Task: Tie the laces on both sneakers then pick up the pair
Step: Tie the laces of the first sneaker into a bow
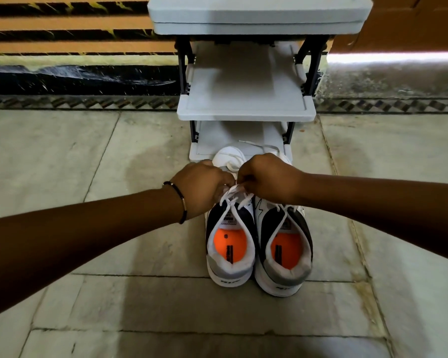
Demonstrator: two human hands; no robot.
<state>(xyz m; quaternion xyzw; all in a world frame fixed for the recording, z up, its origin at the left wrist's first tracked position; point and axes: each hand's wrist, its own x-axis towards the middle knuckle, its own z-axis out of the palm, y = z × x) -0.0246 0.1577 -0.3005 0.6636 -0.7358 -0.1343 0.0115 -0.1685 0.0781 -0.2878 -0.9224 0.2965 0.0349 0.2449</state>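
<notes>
— Hands first, from the left: what has each grip got?

— The left hand (201, 188) is curled tight, fingers pinched on the white laces (232, 193) of the left sneaker (229, 244). The right hand (268, 180) is closed the same way on the other strand. Both meet over that shoe's tongue, knuckles almost touching.

— So where does the work lie from the grip?

— Directly under it. Both sneakers stand side by side on the floor (88, 293), heels toward the person, toes pointing away at the grey shelf rack (246, 104). The long axis runs straight out from the body, so each strand pulls out sideways, across the shoe.

— And the right sneaker (283, 249)?

— It sits touching the left one. Its lace (259, 146) trails loose over the toe, so I judge it untied. The right hand is nearer to it, just above its eyelets.

— Next move?

— Probably cinching this knot, then both hands shifting one shoe to the right.
</notes>
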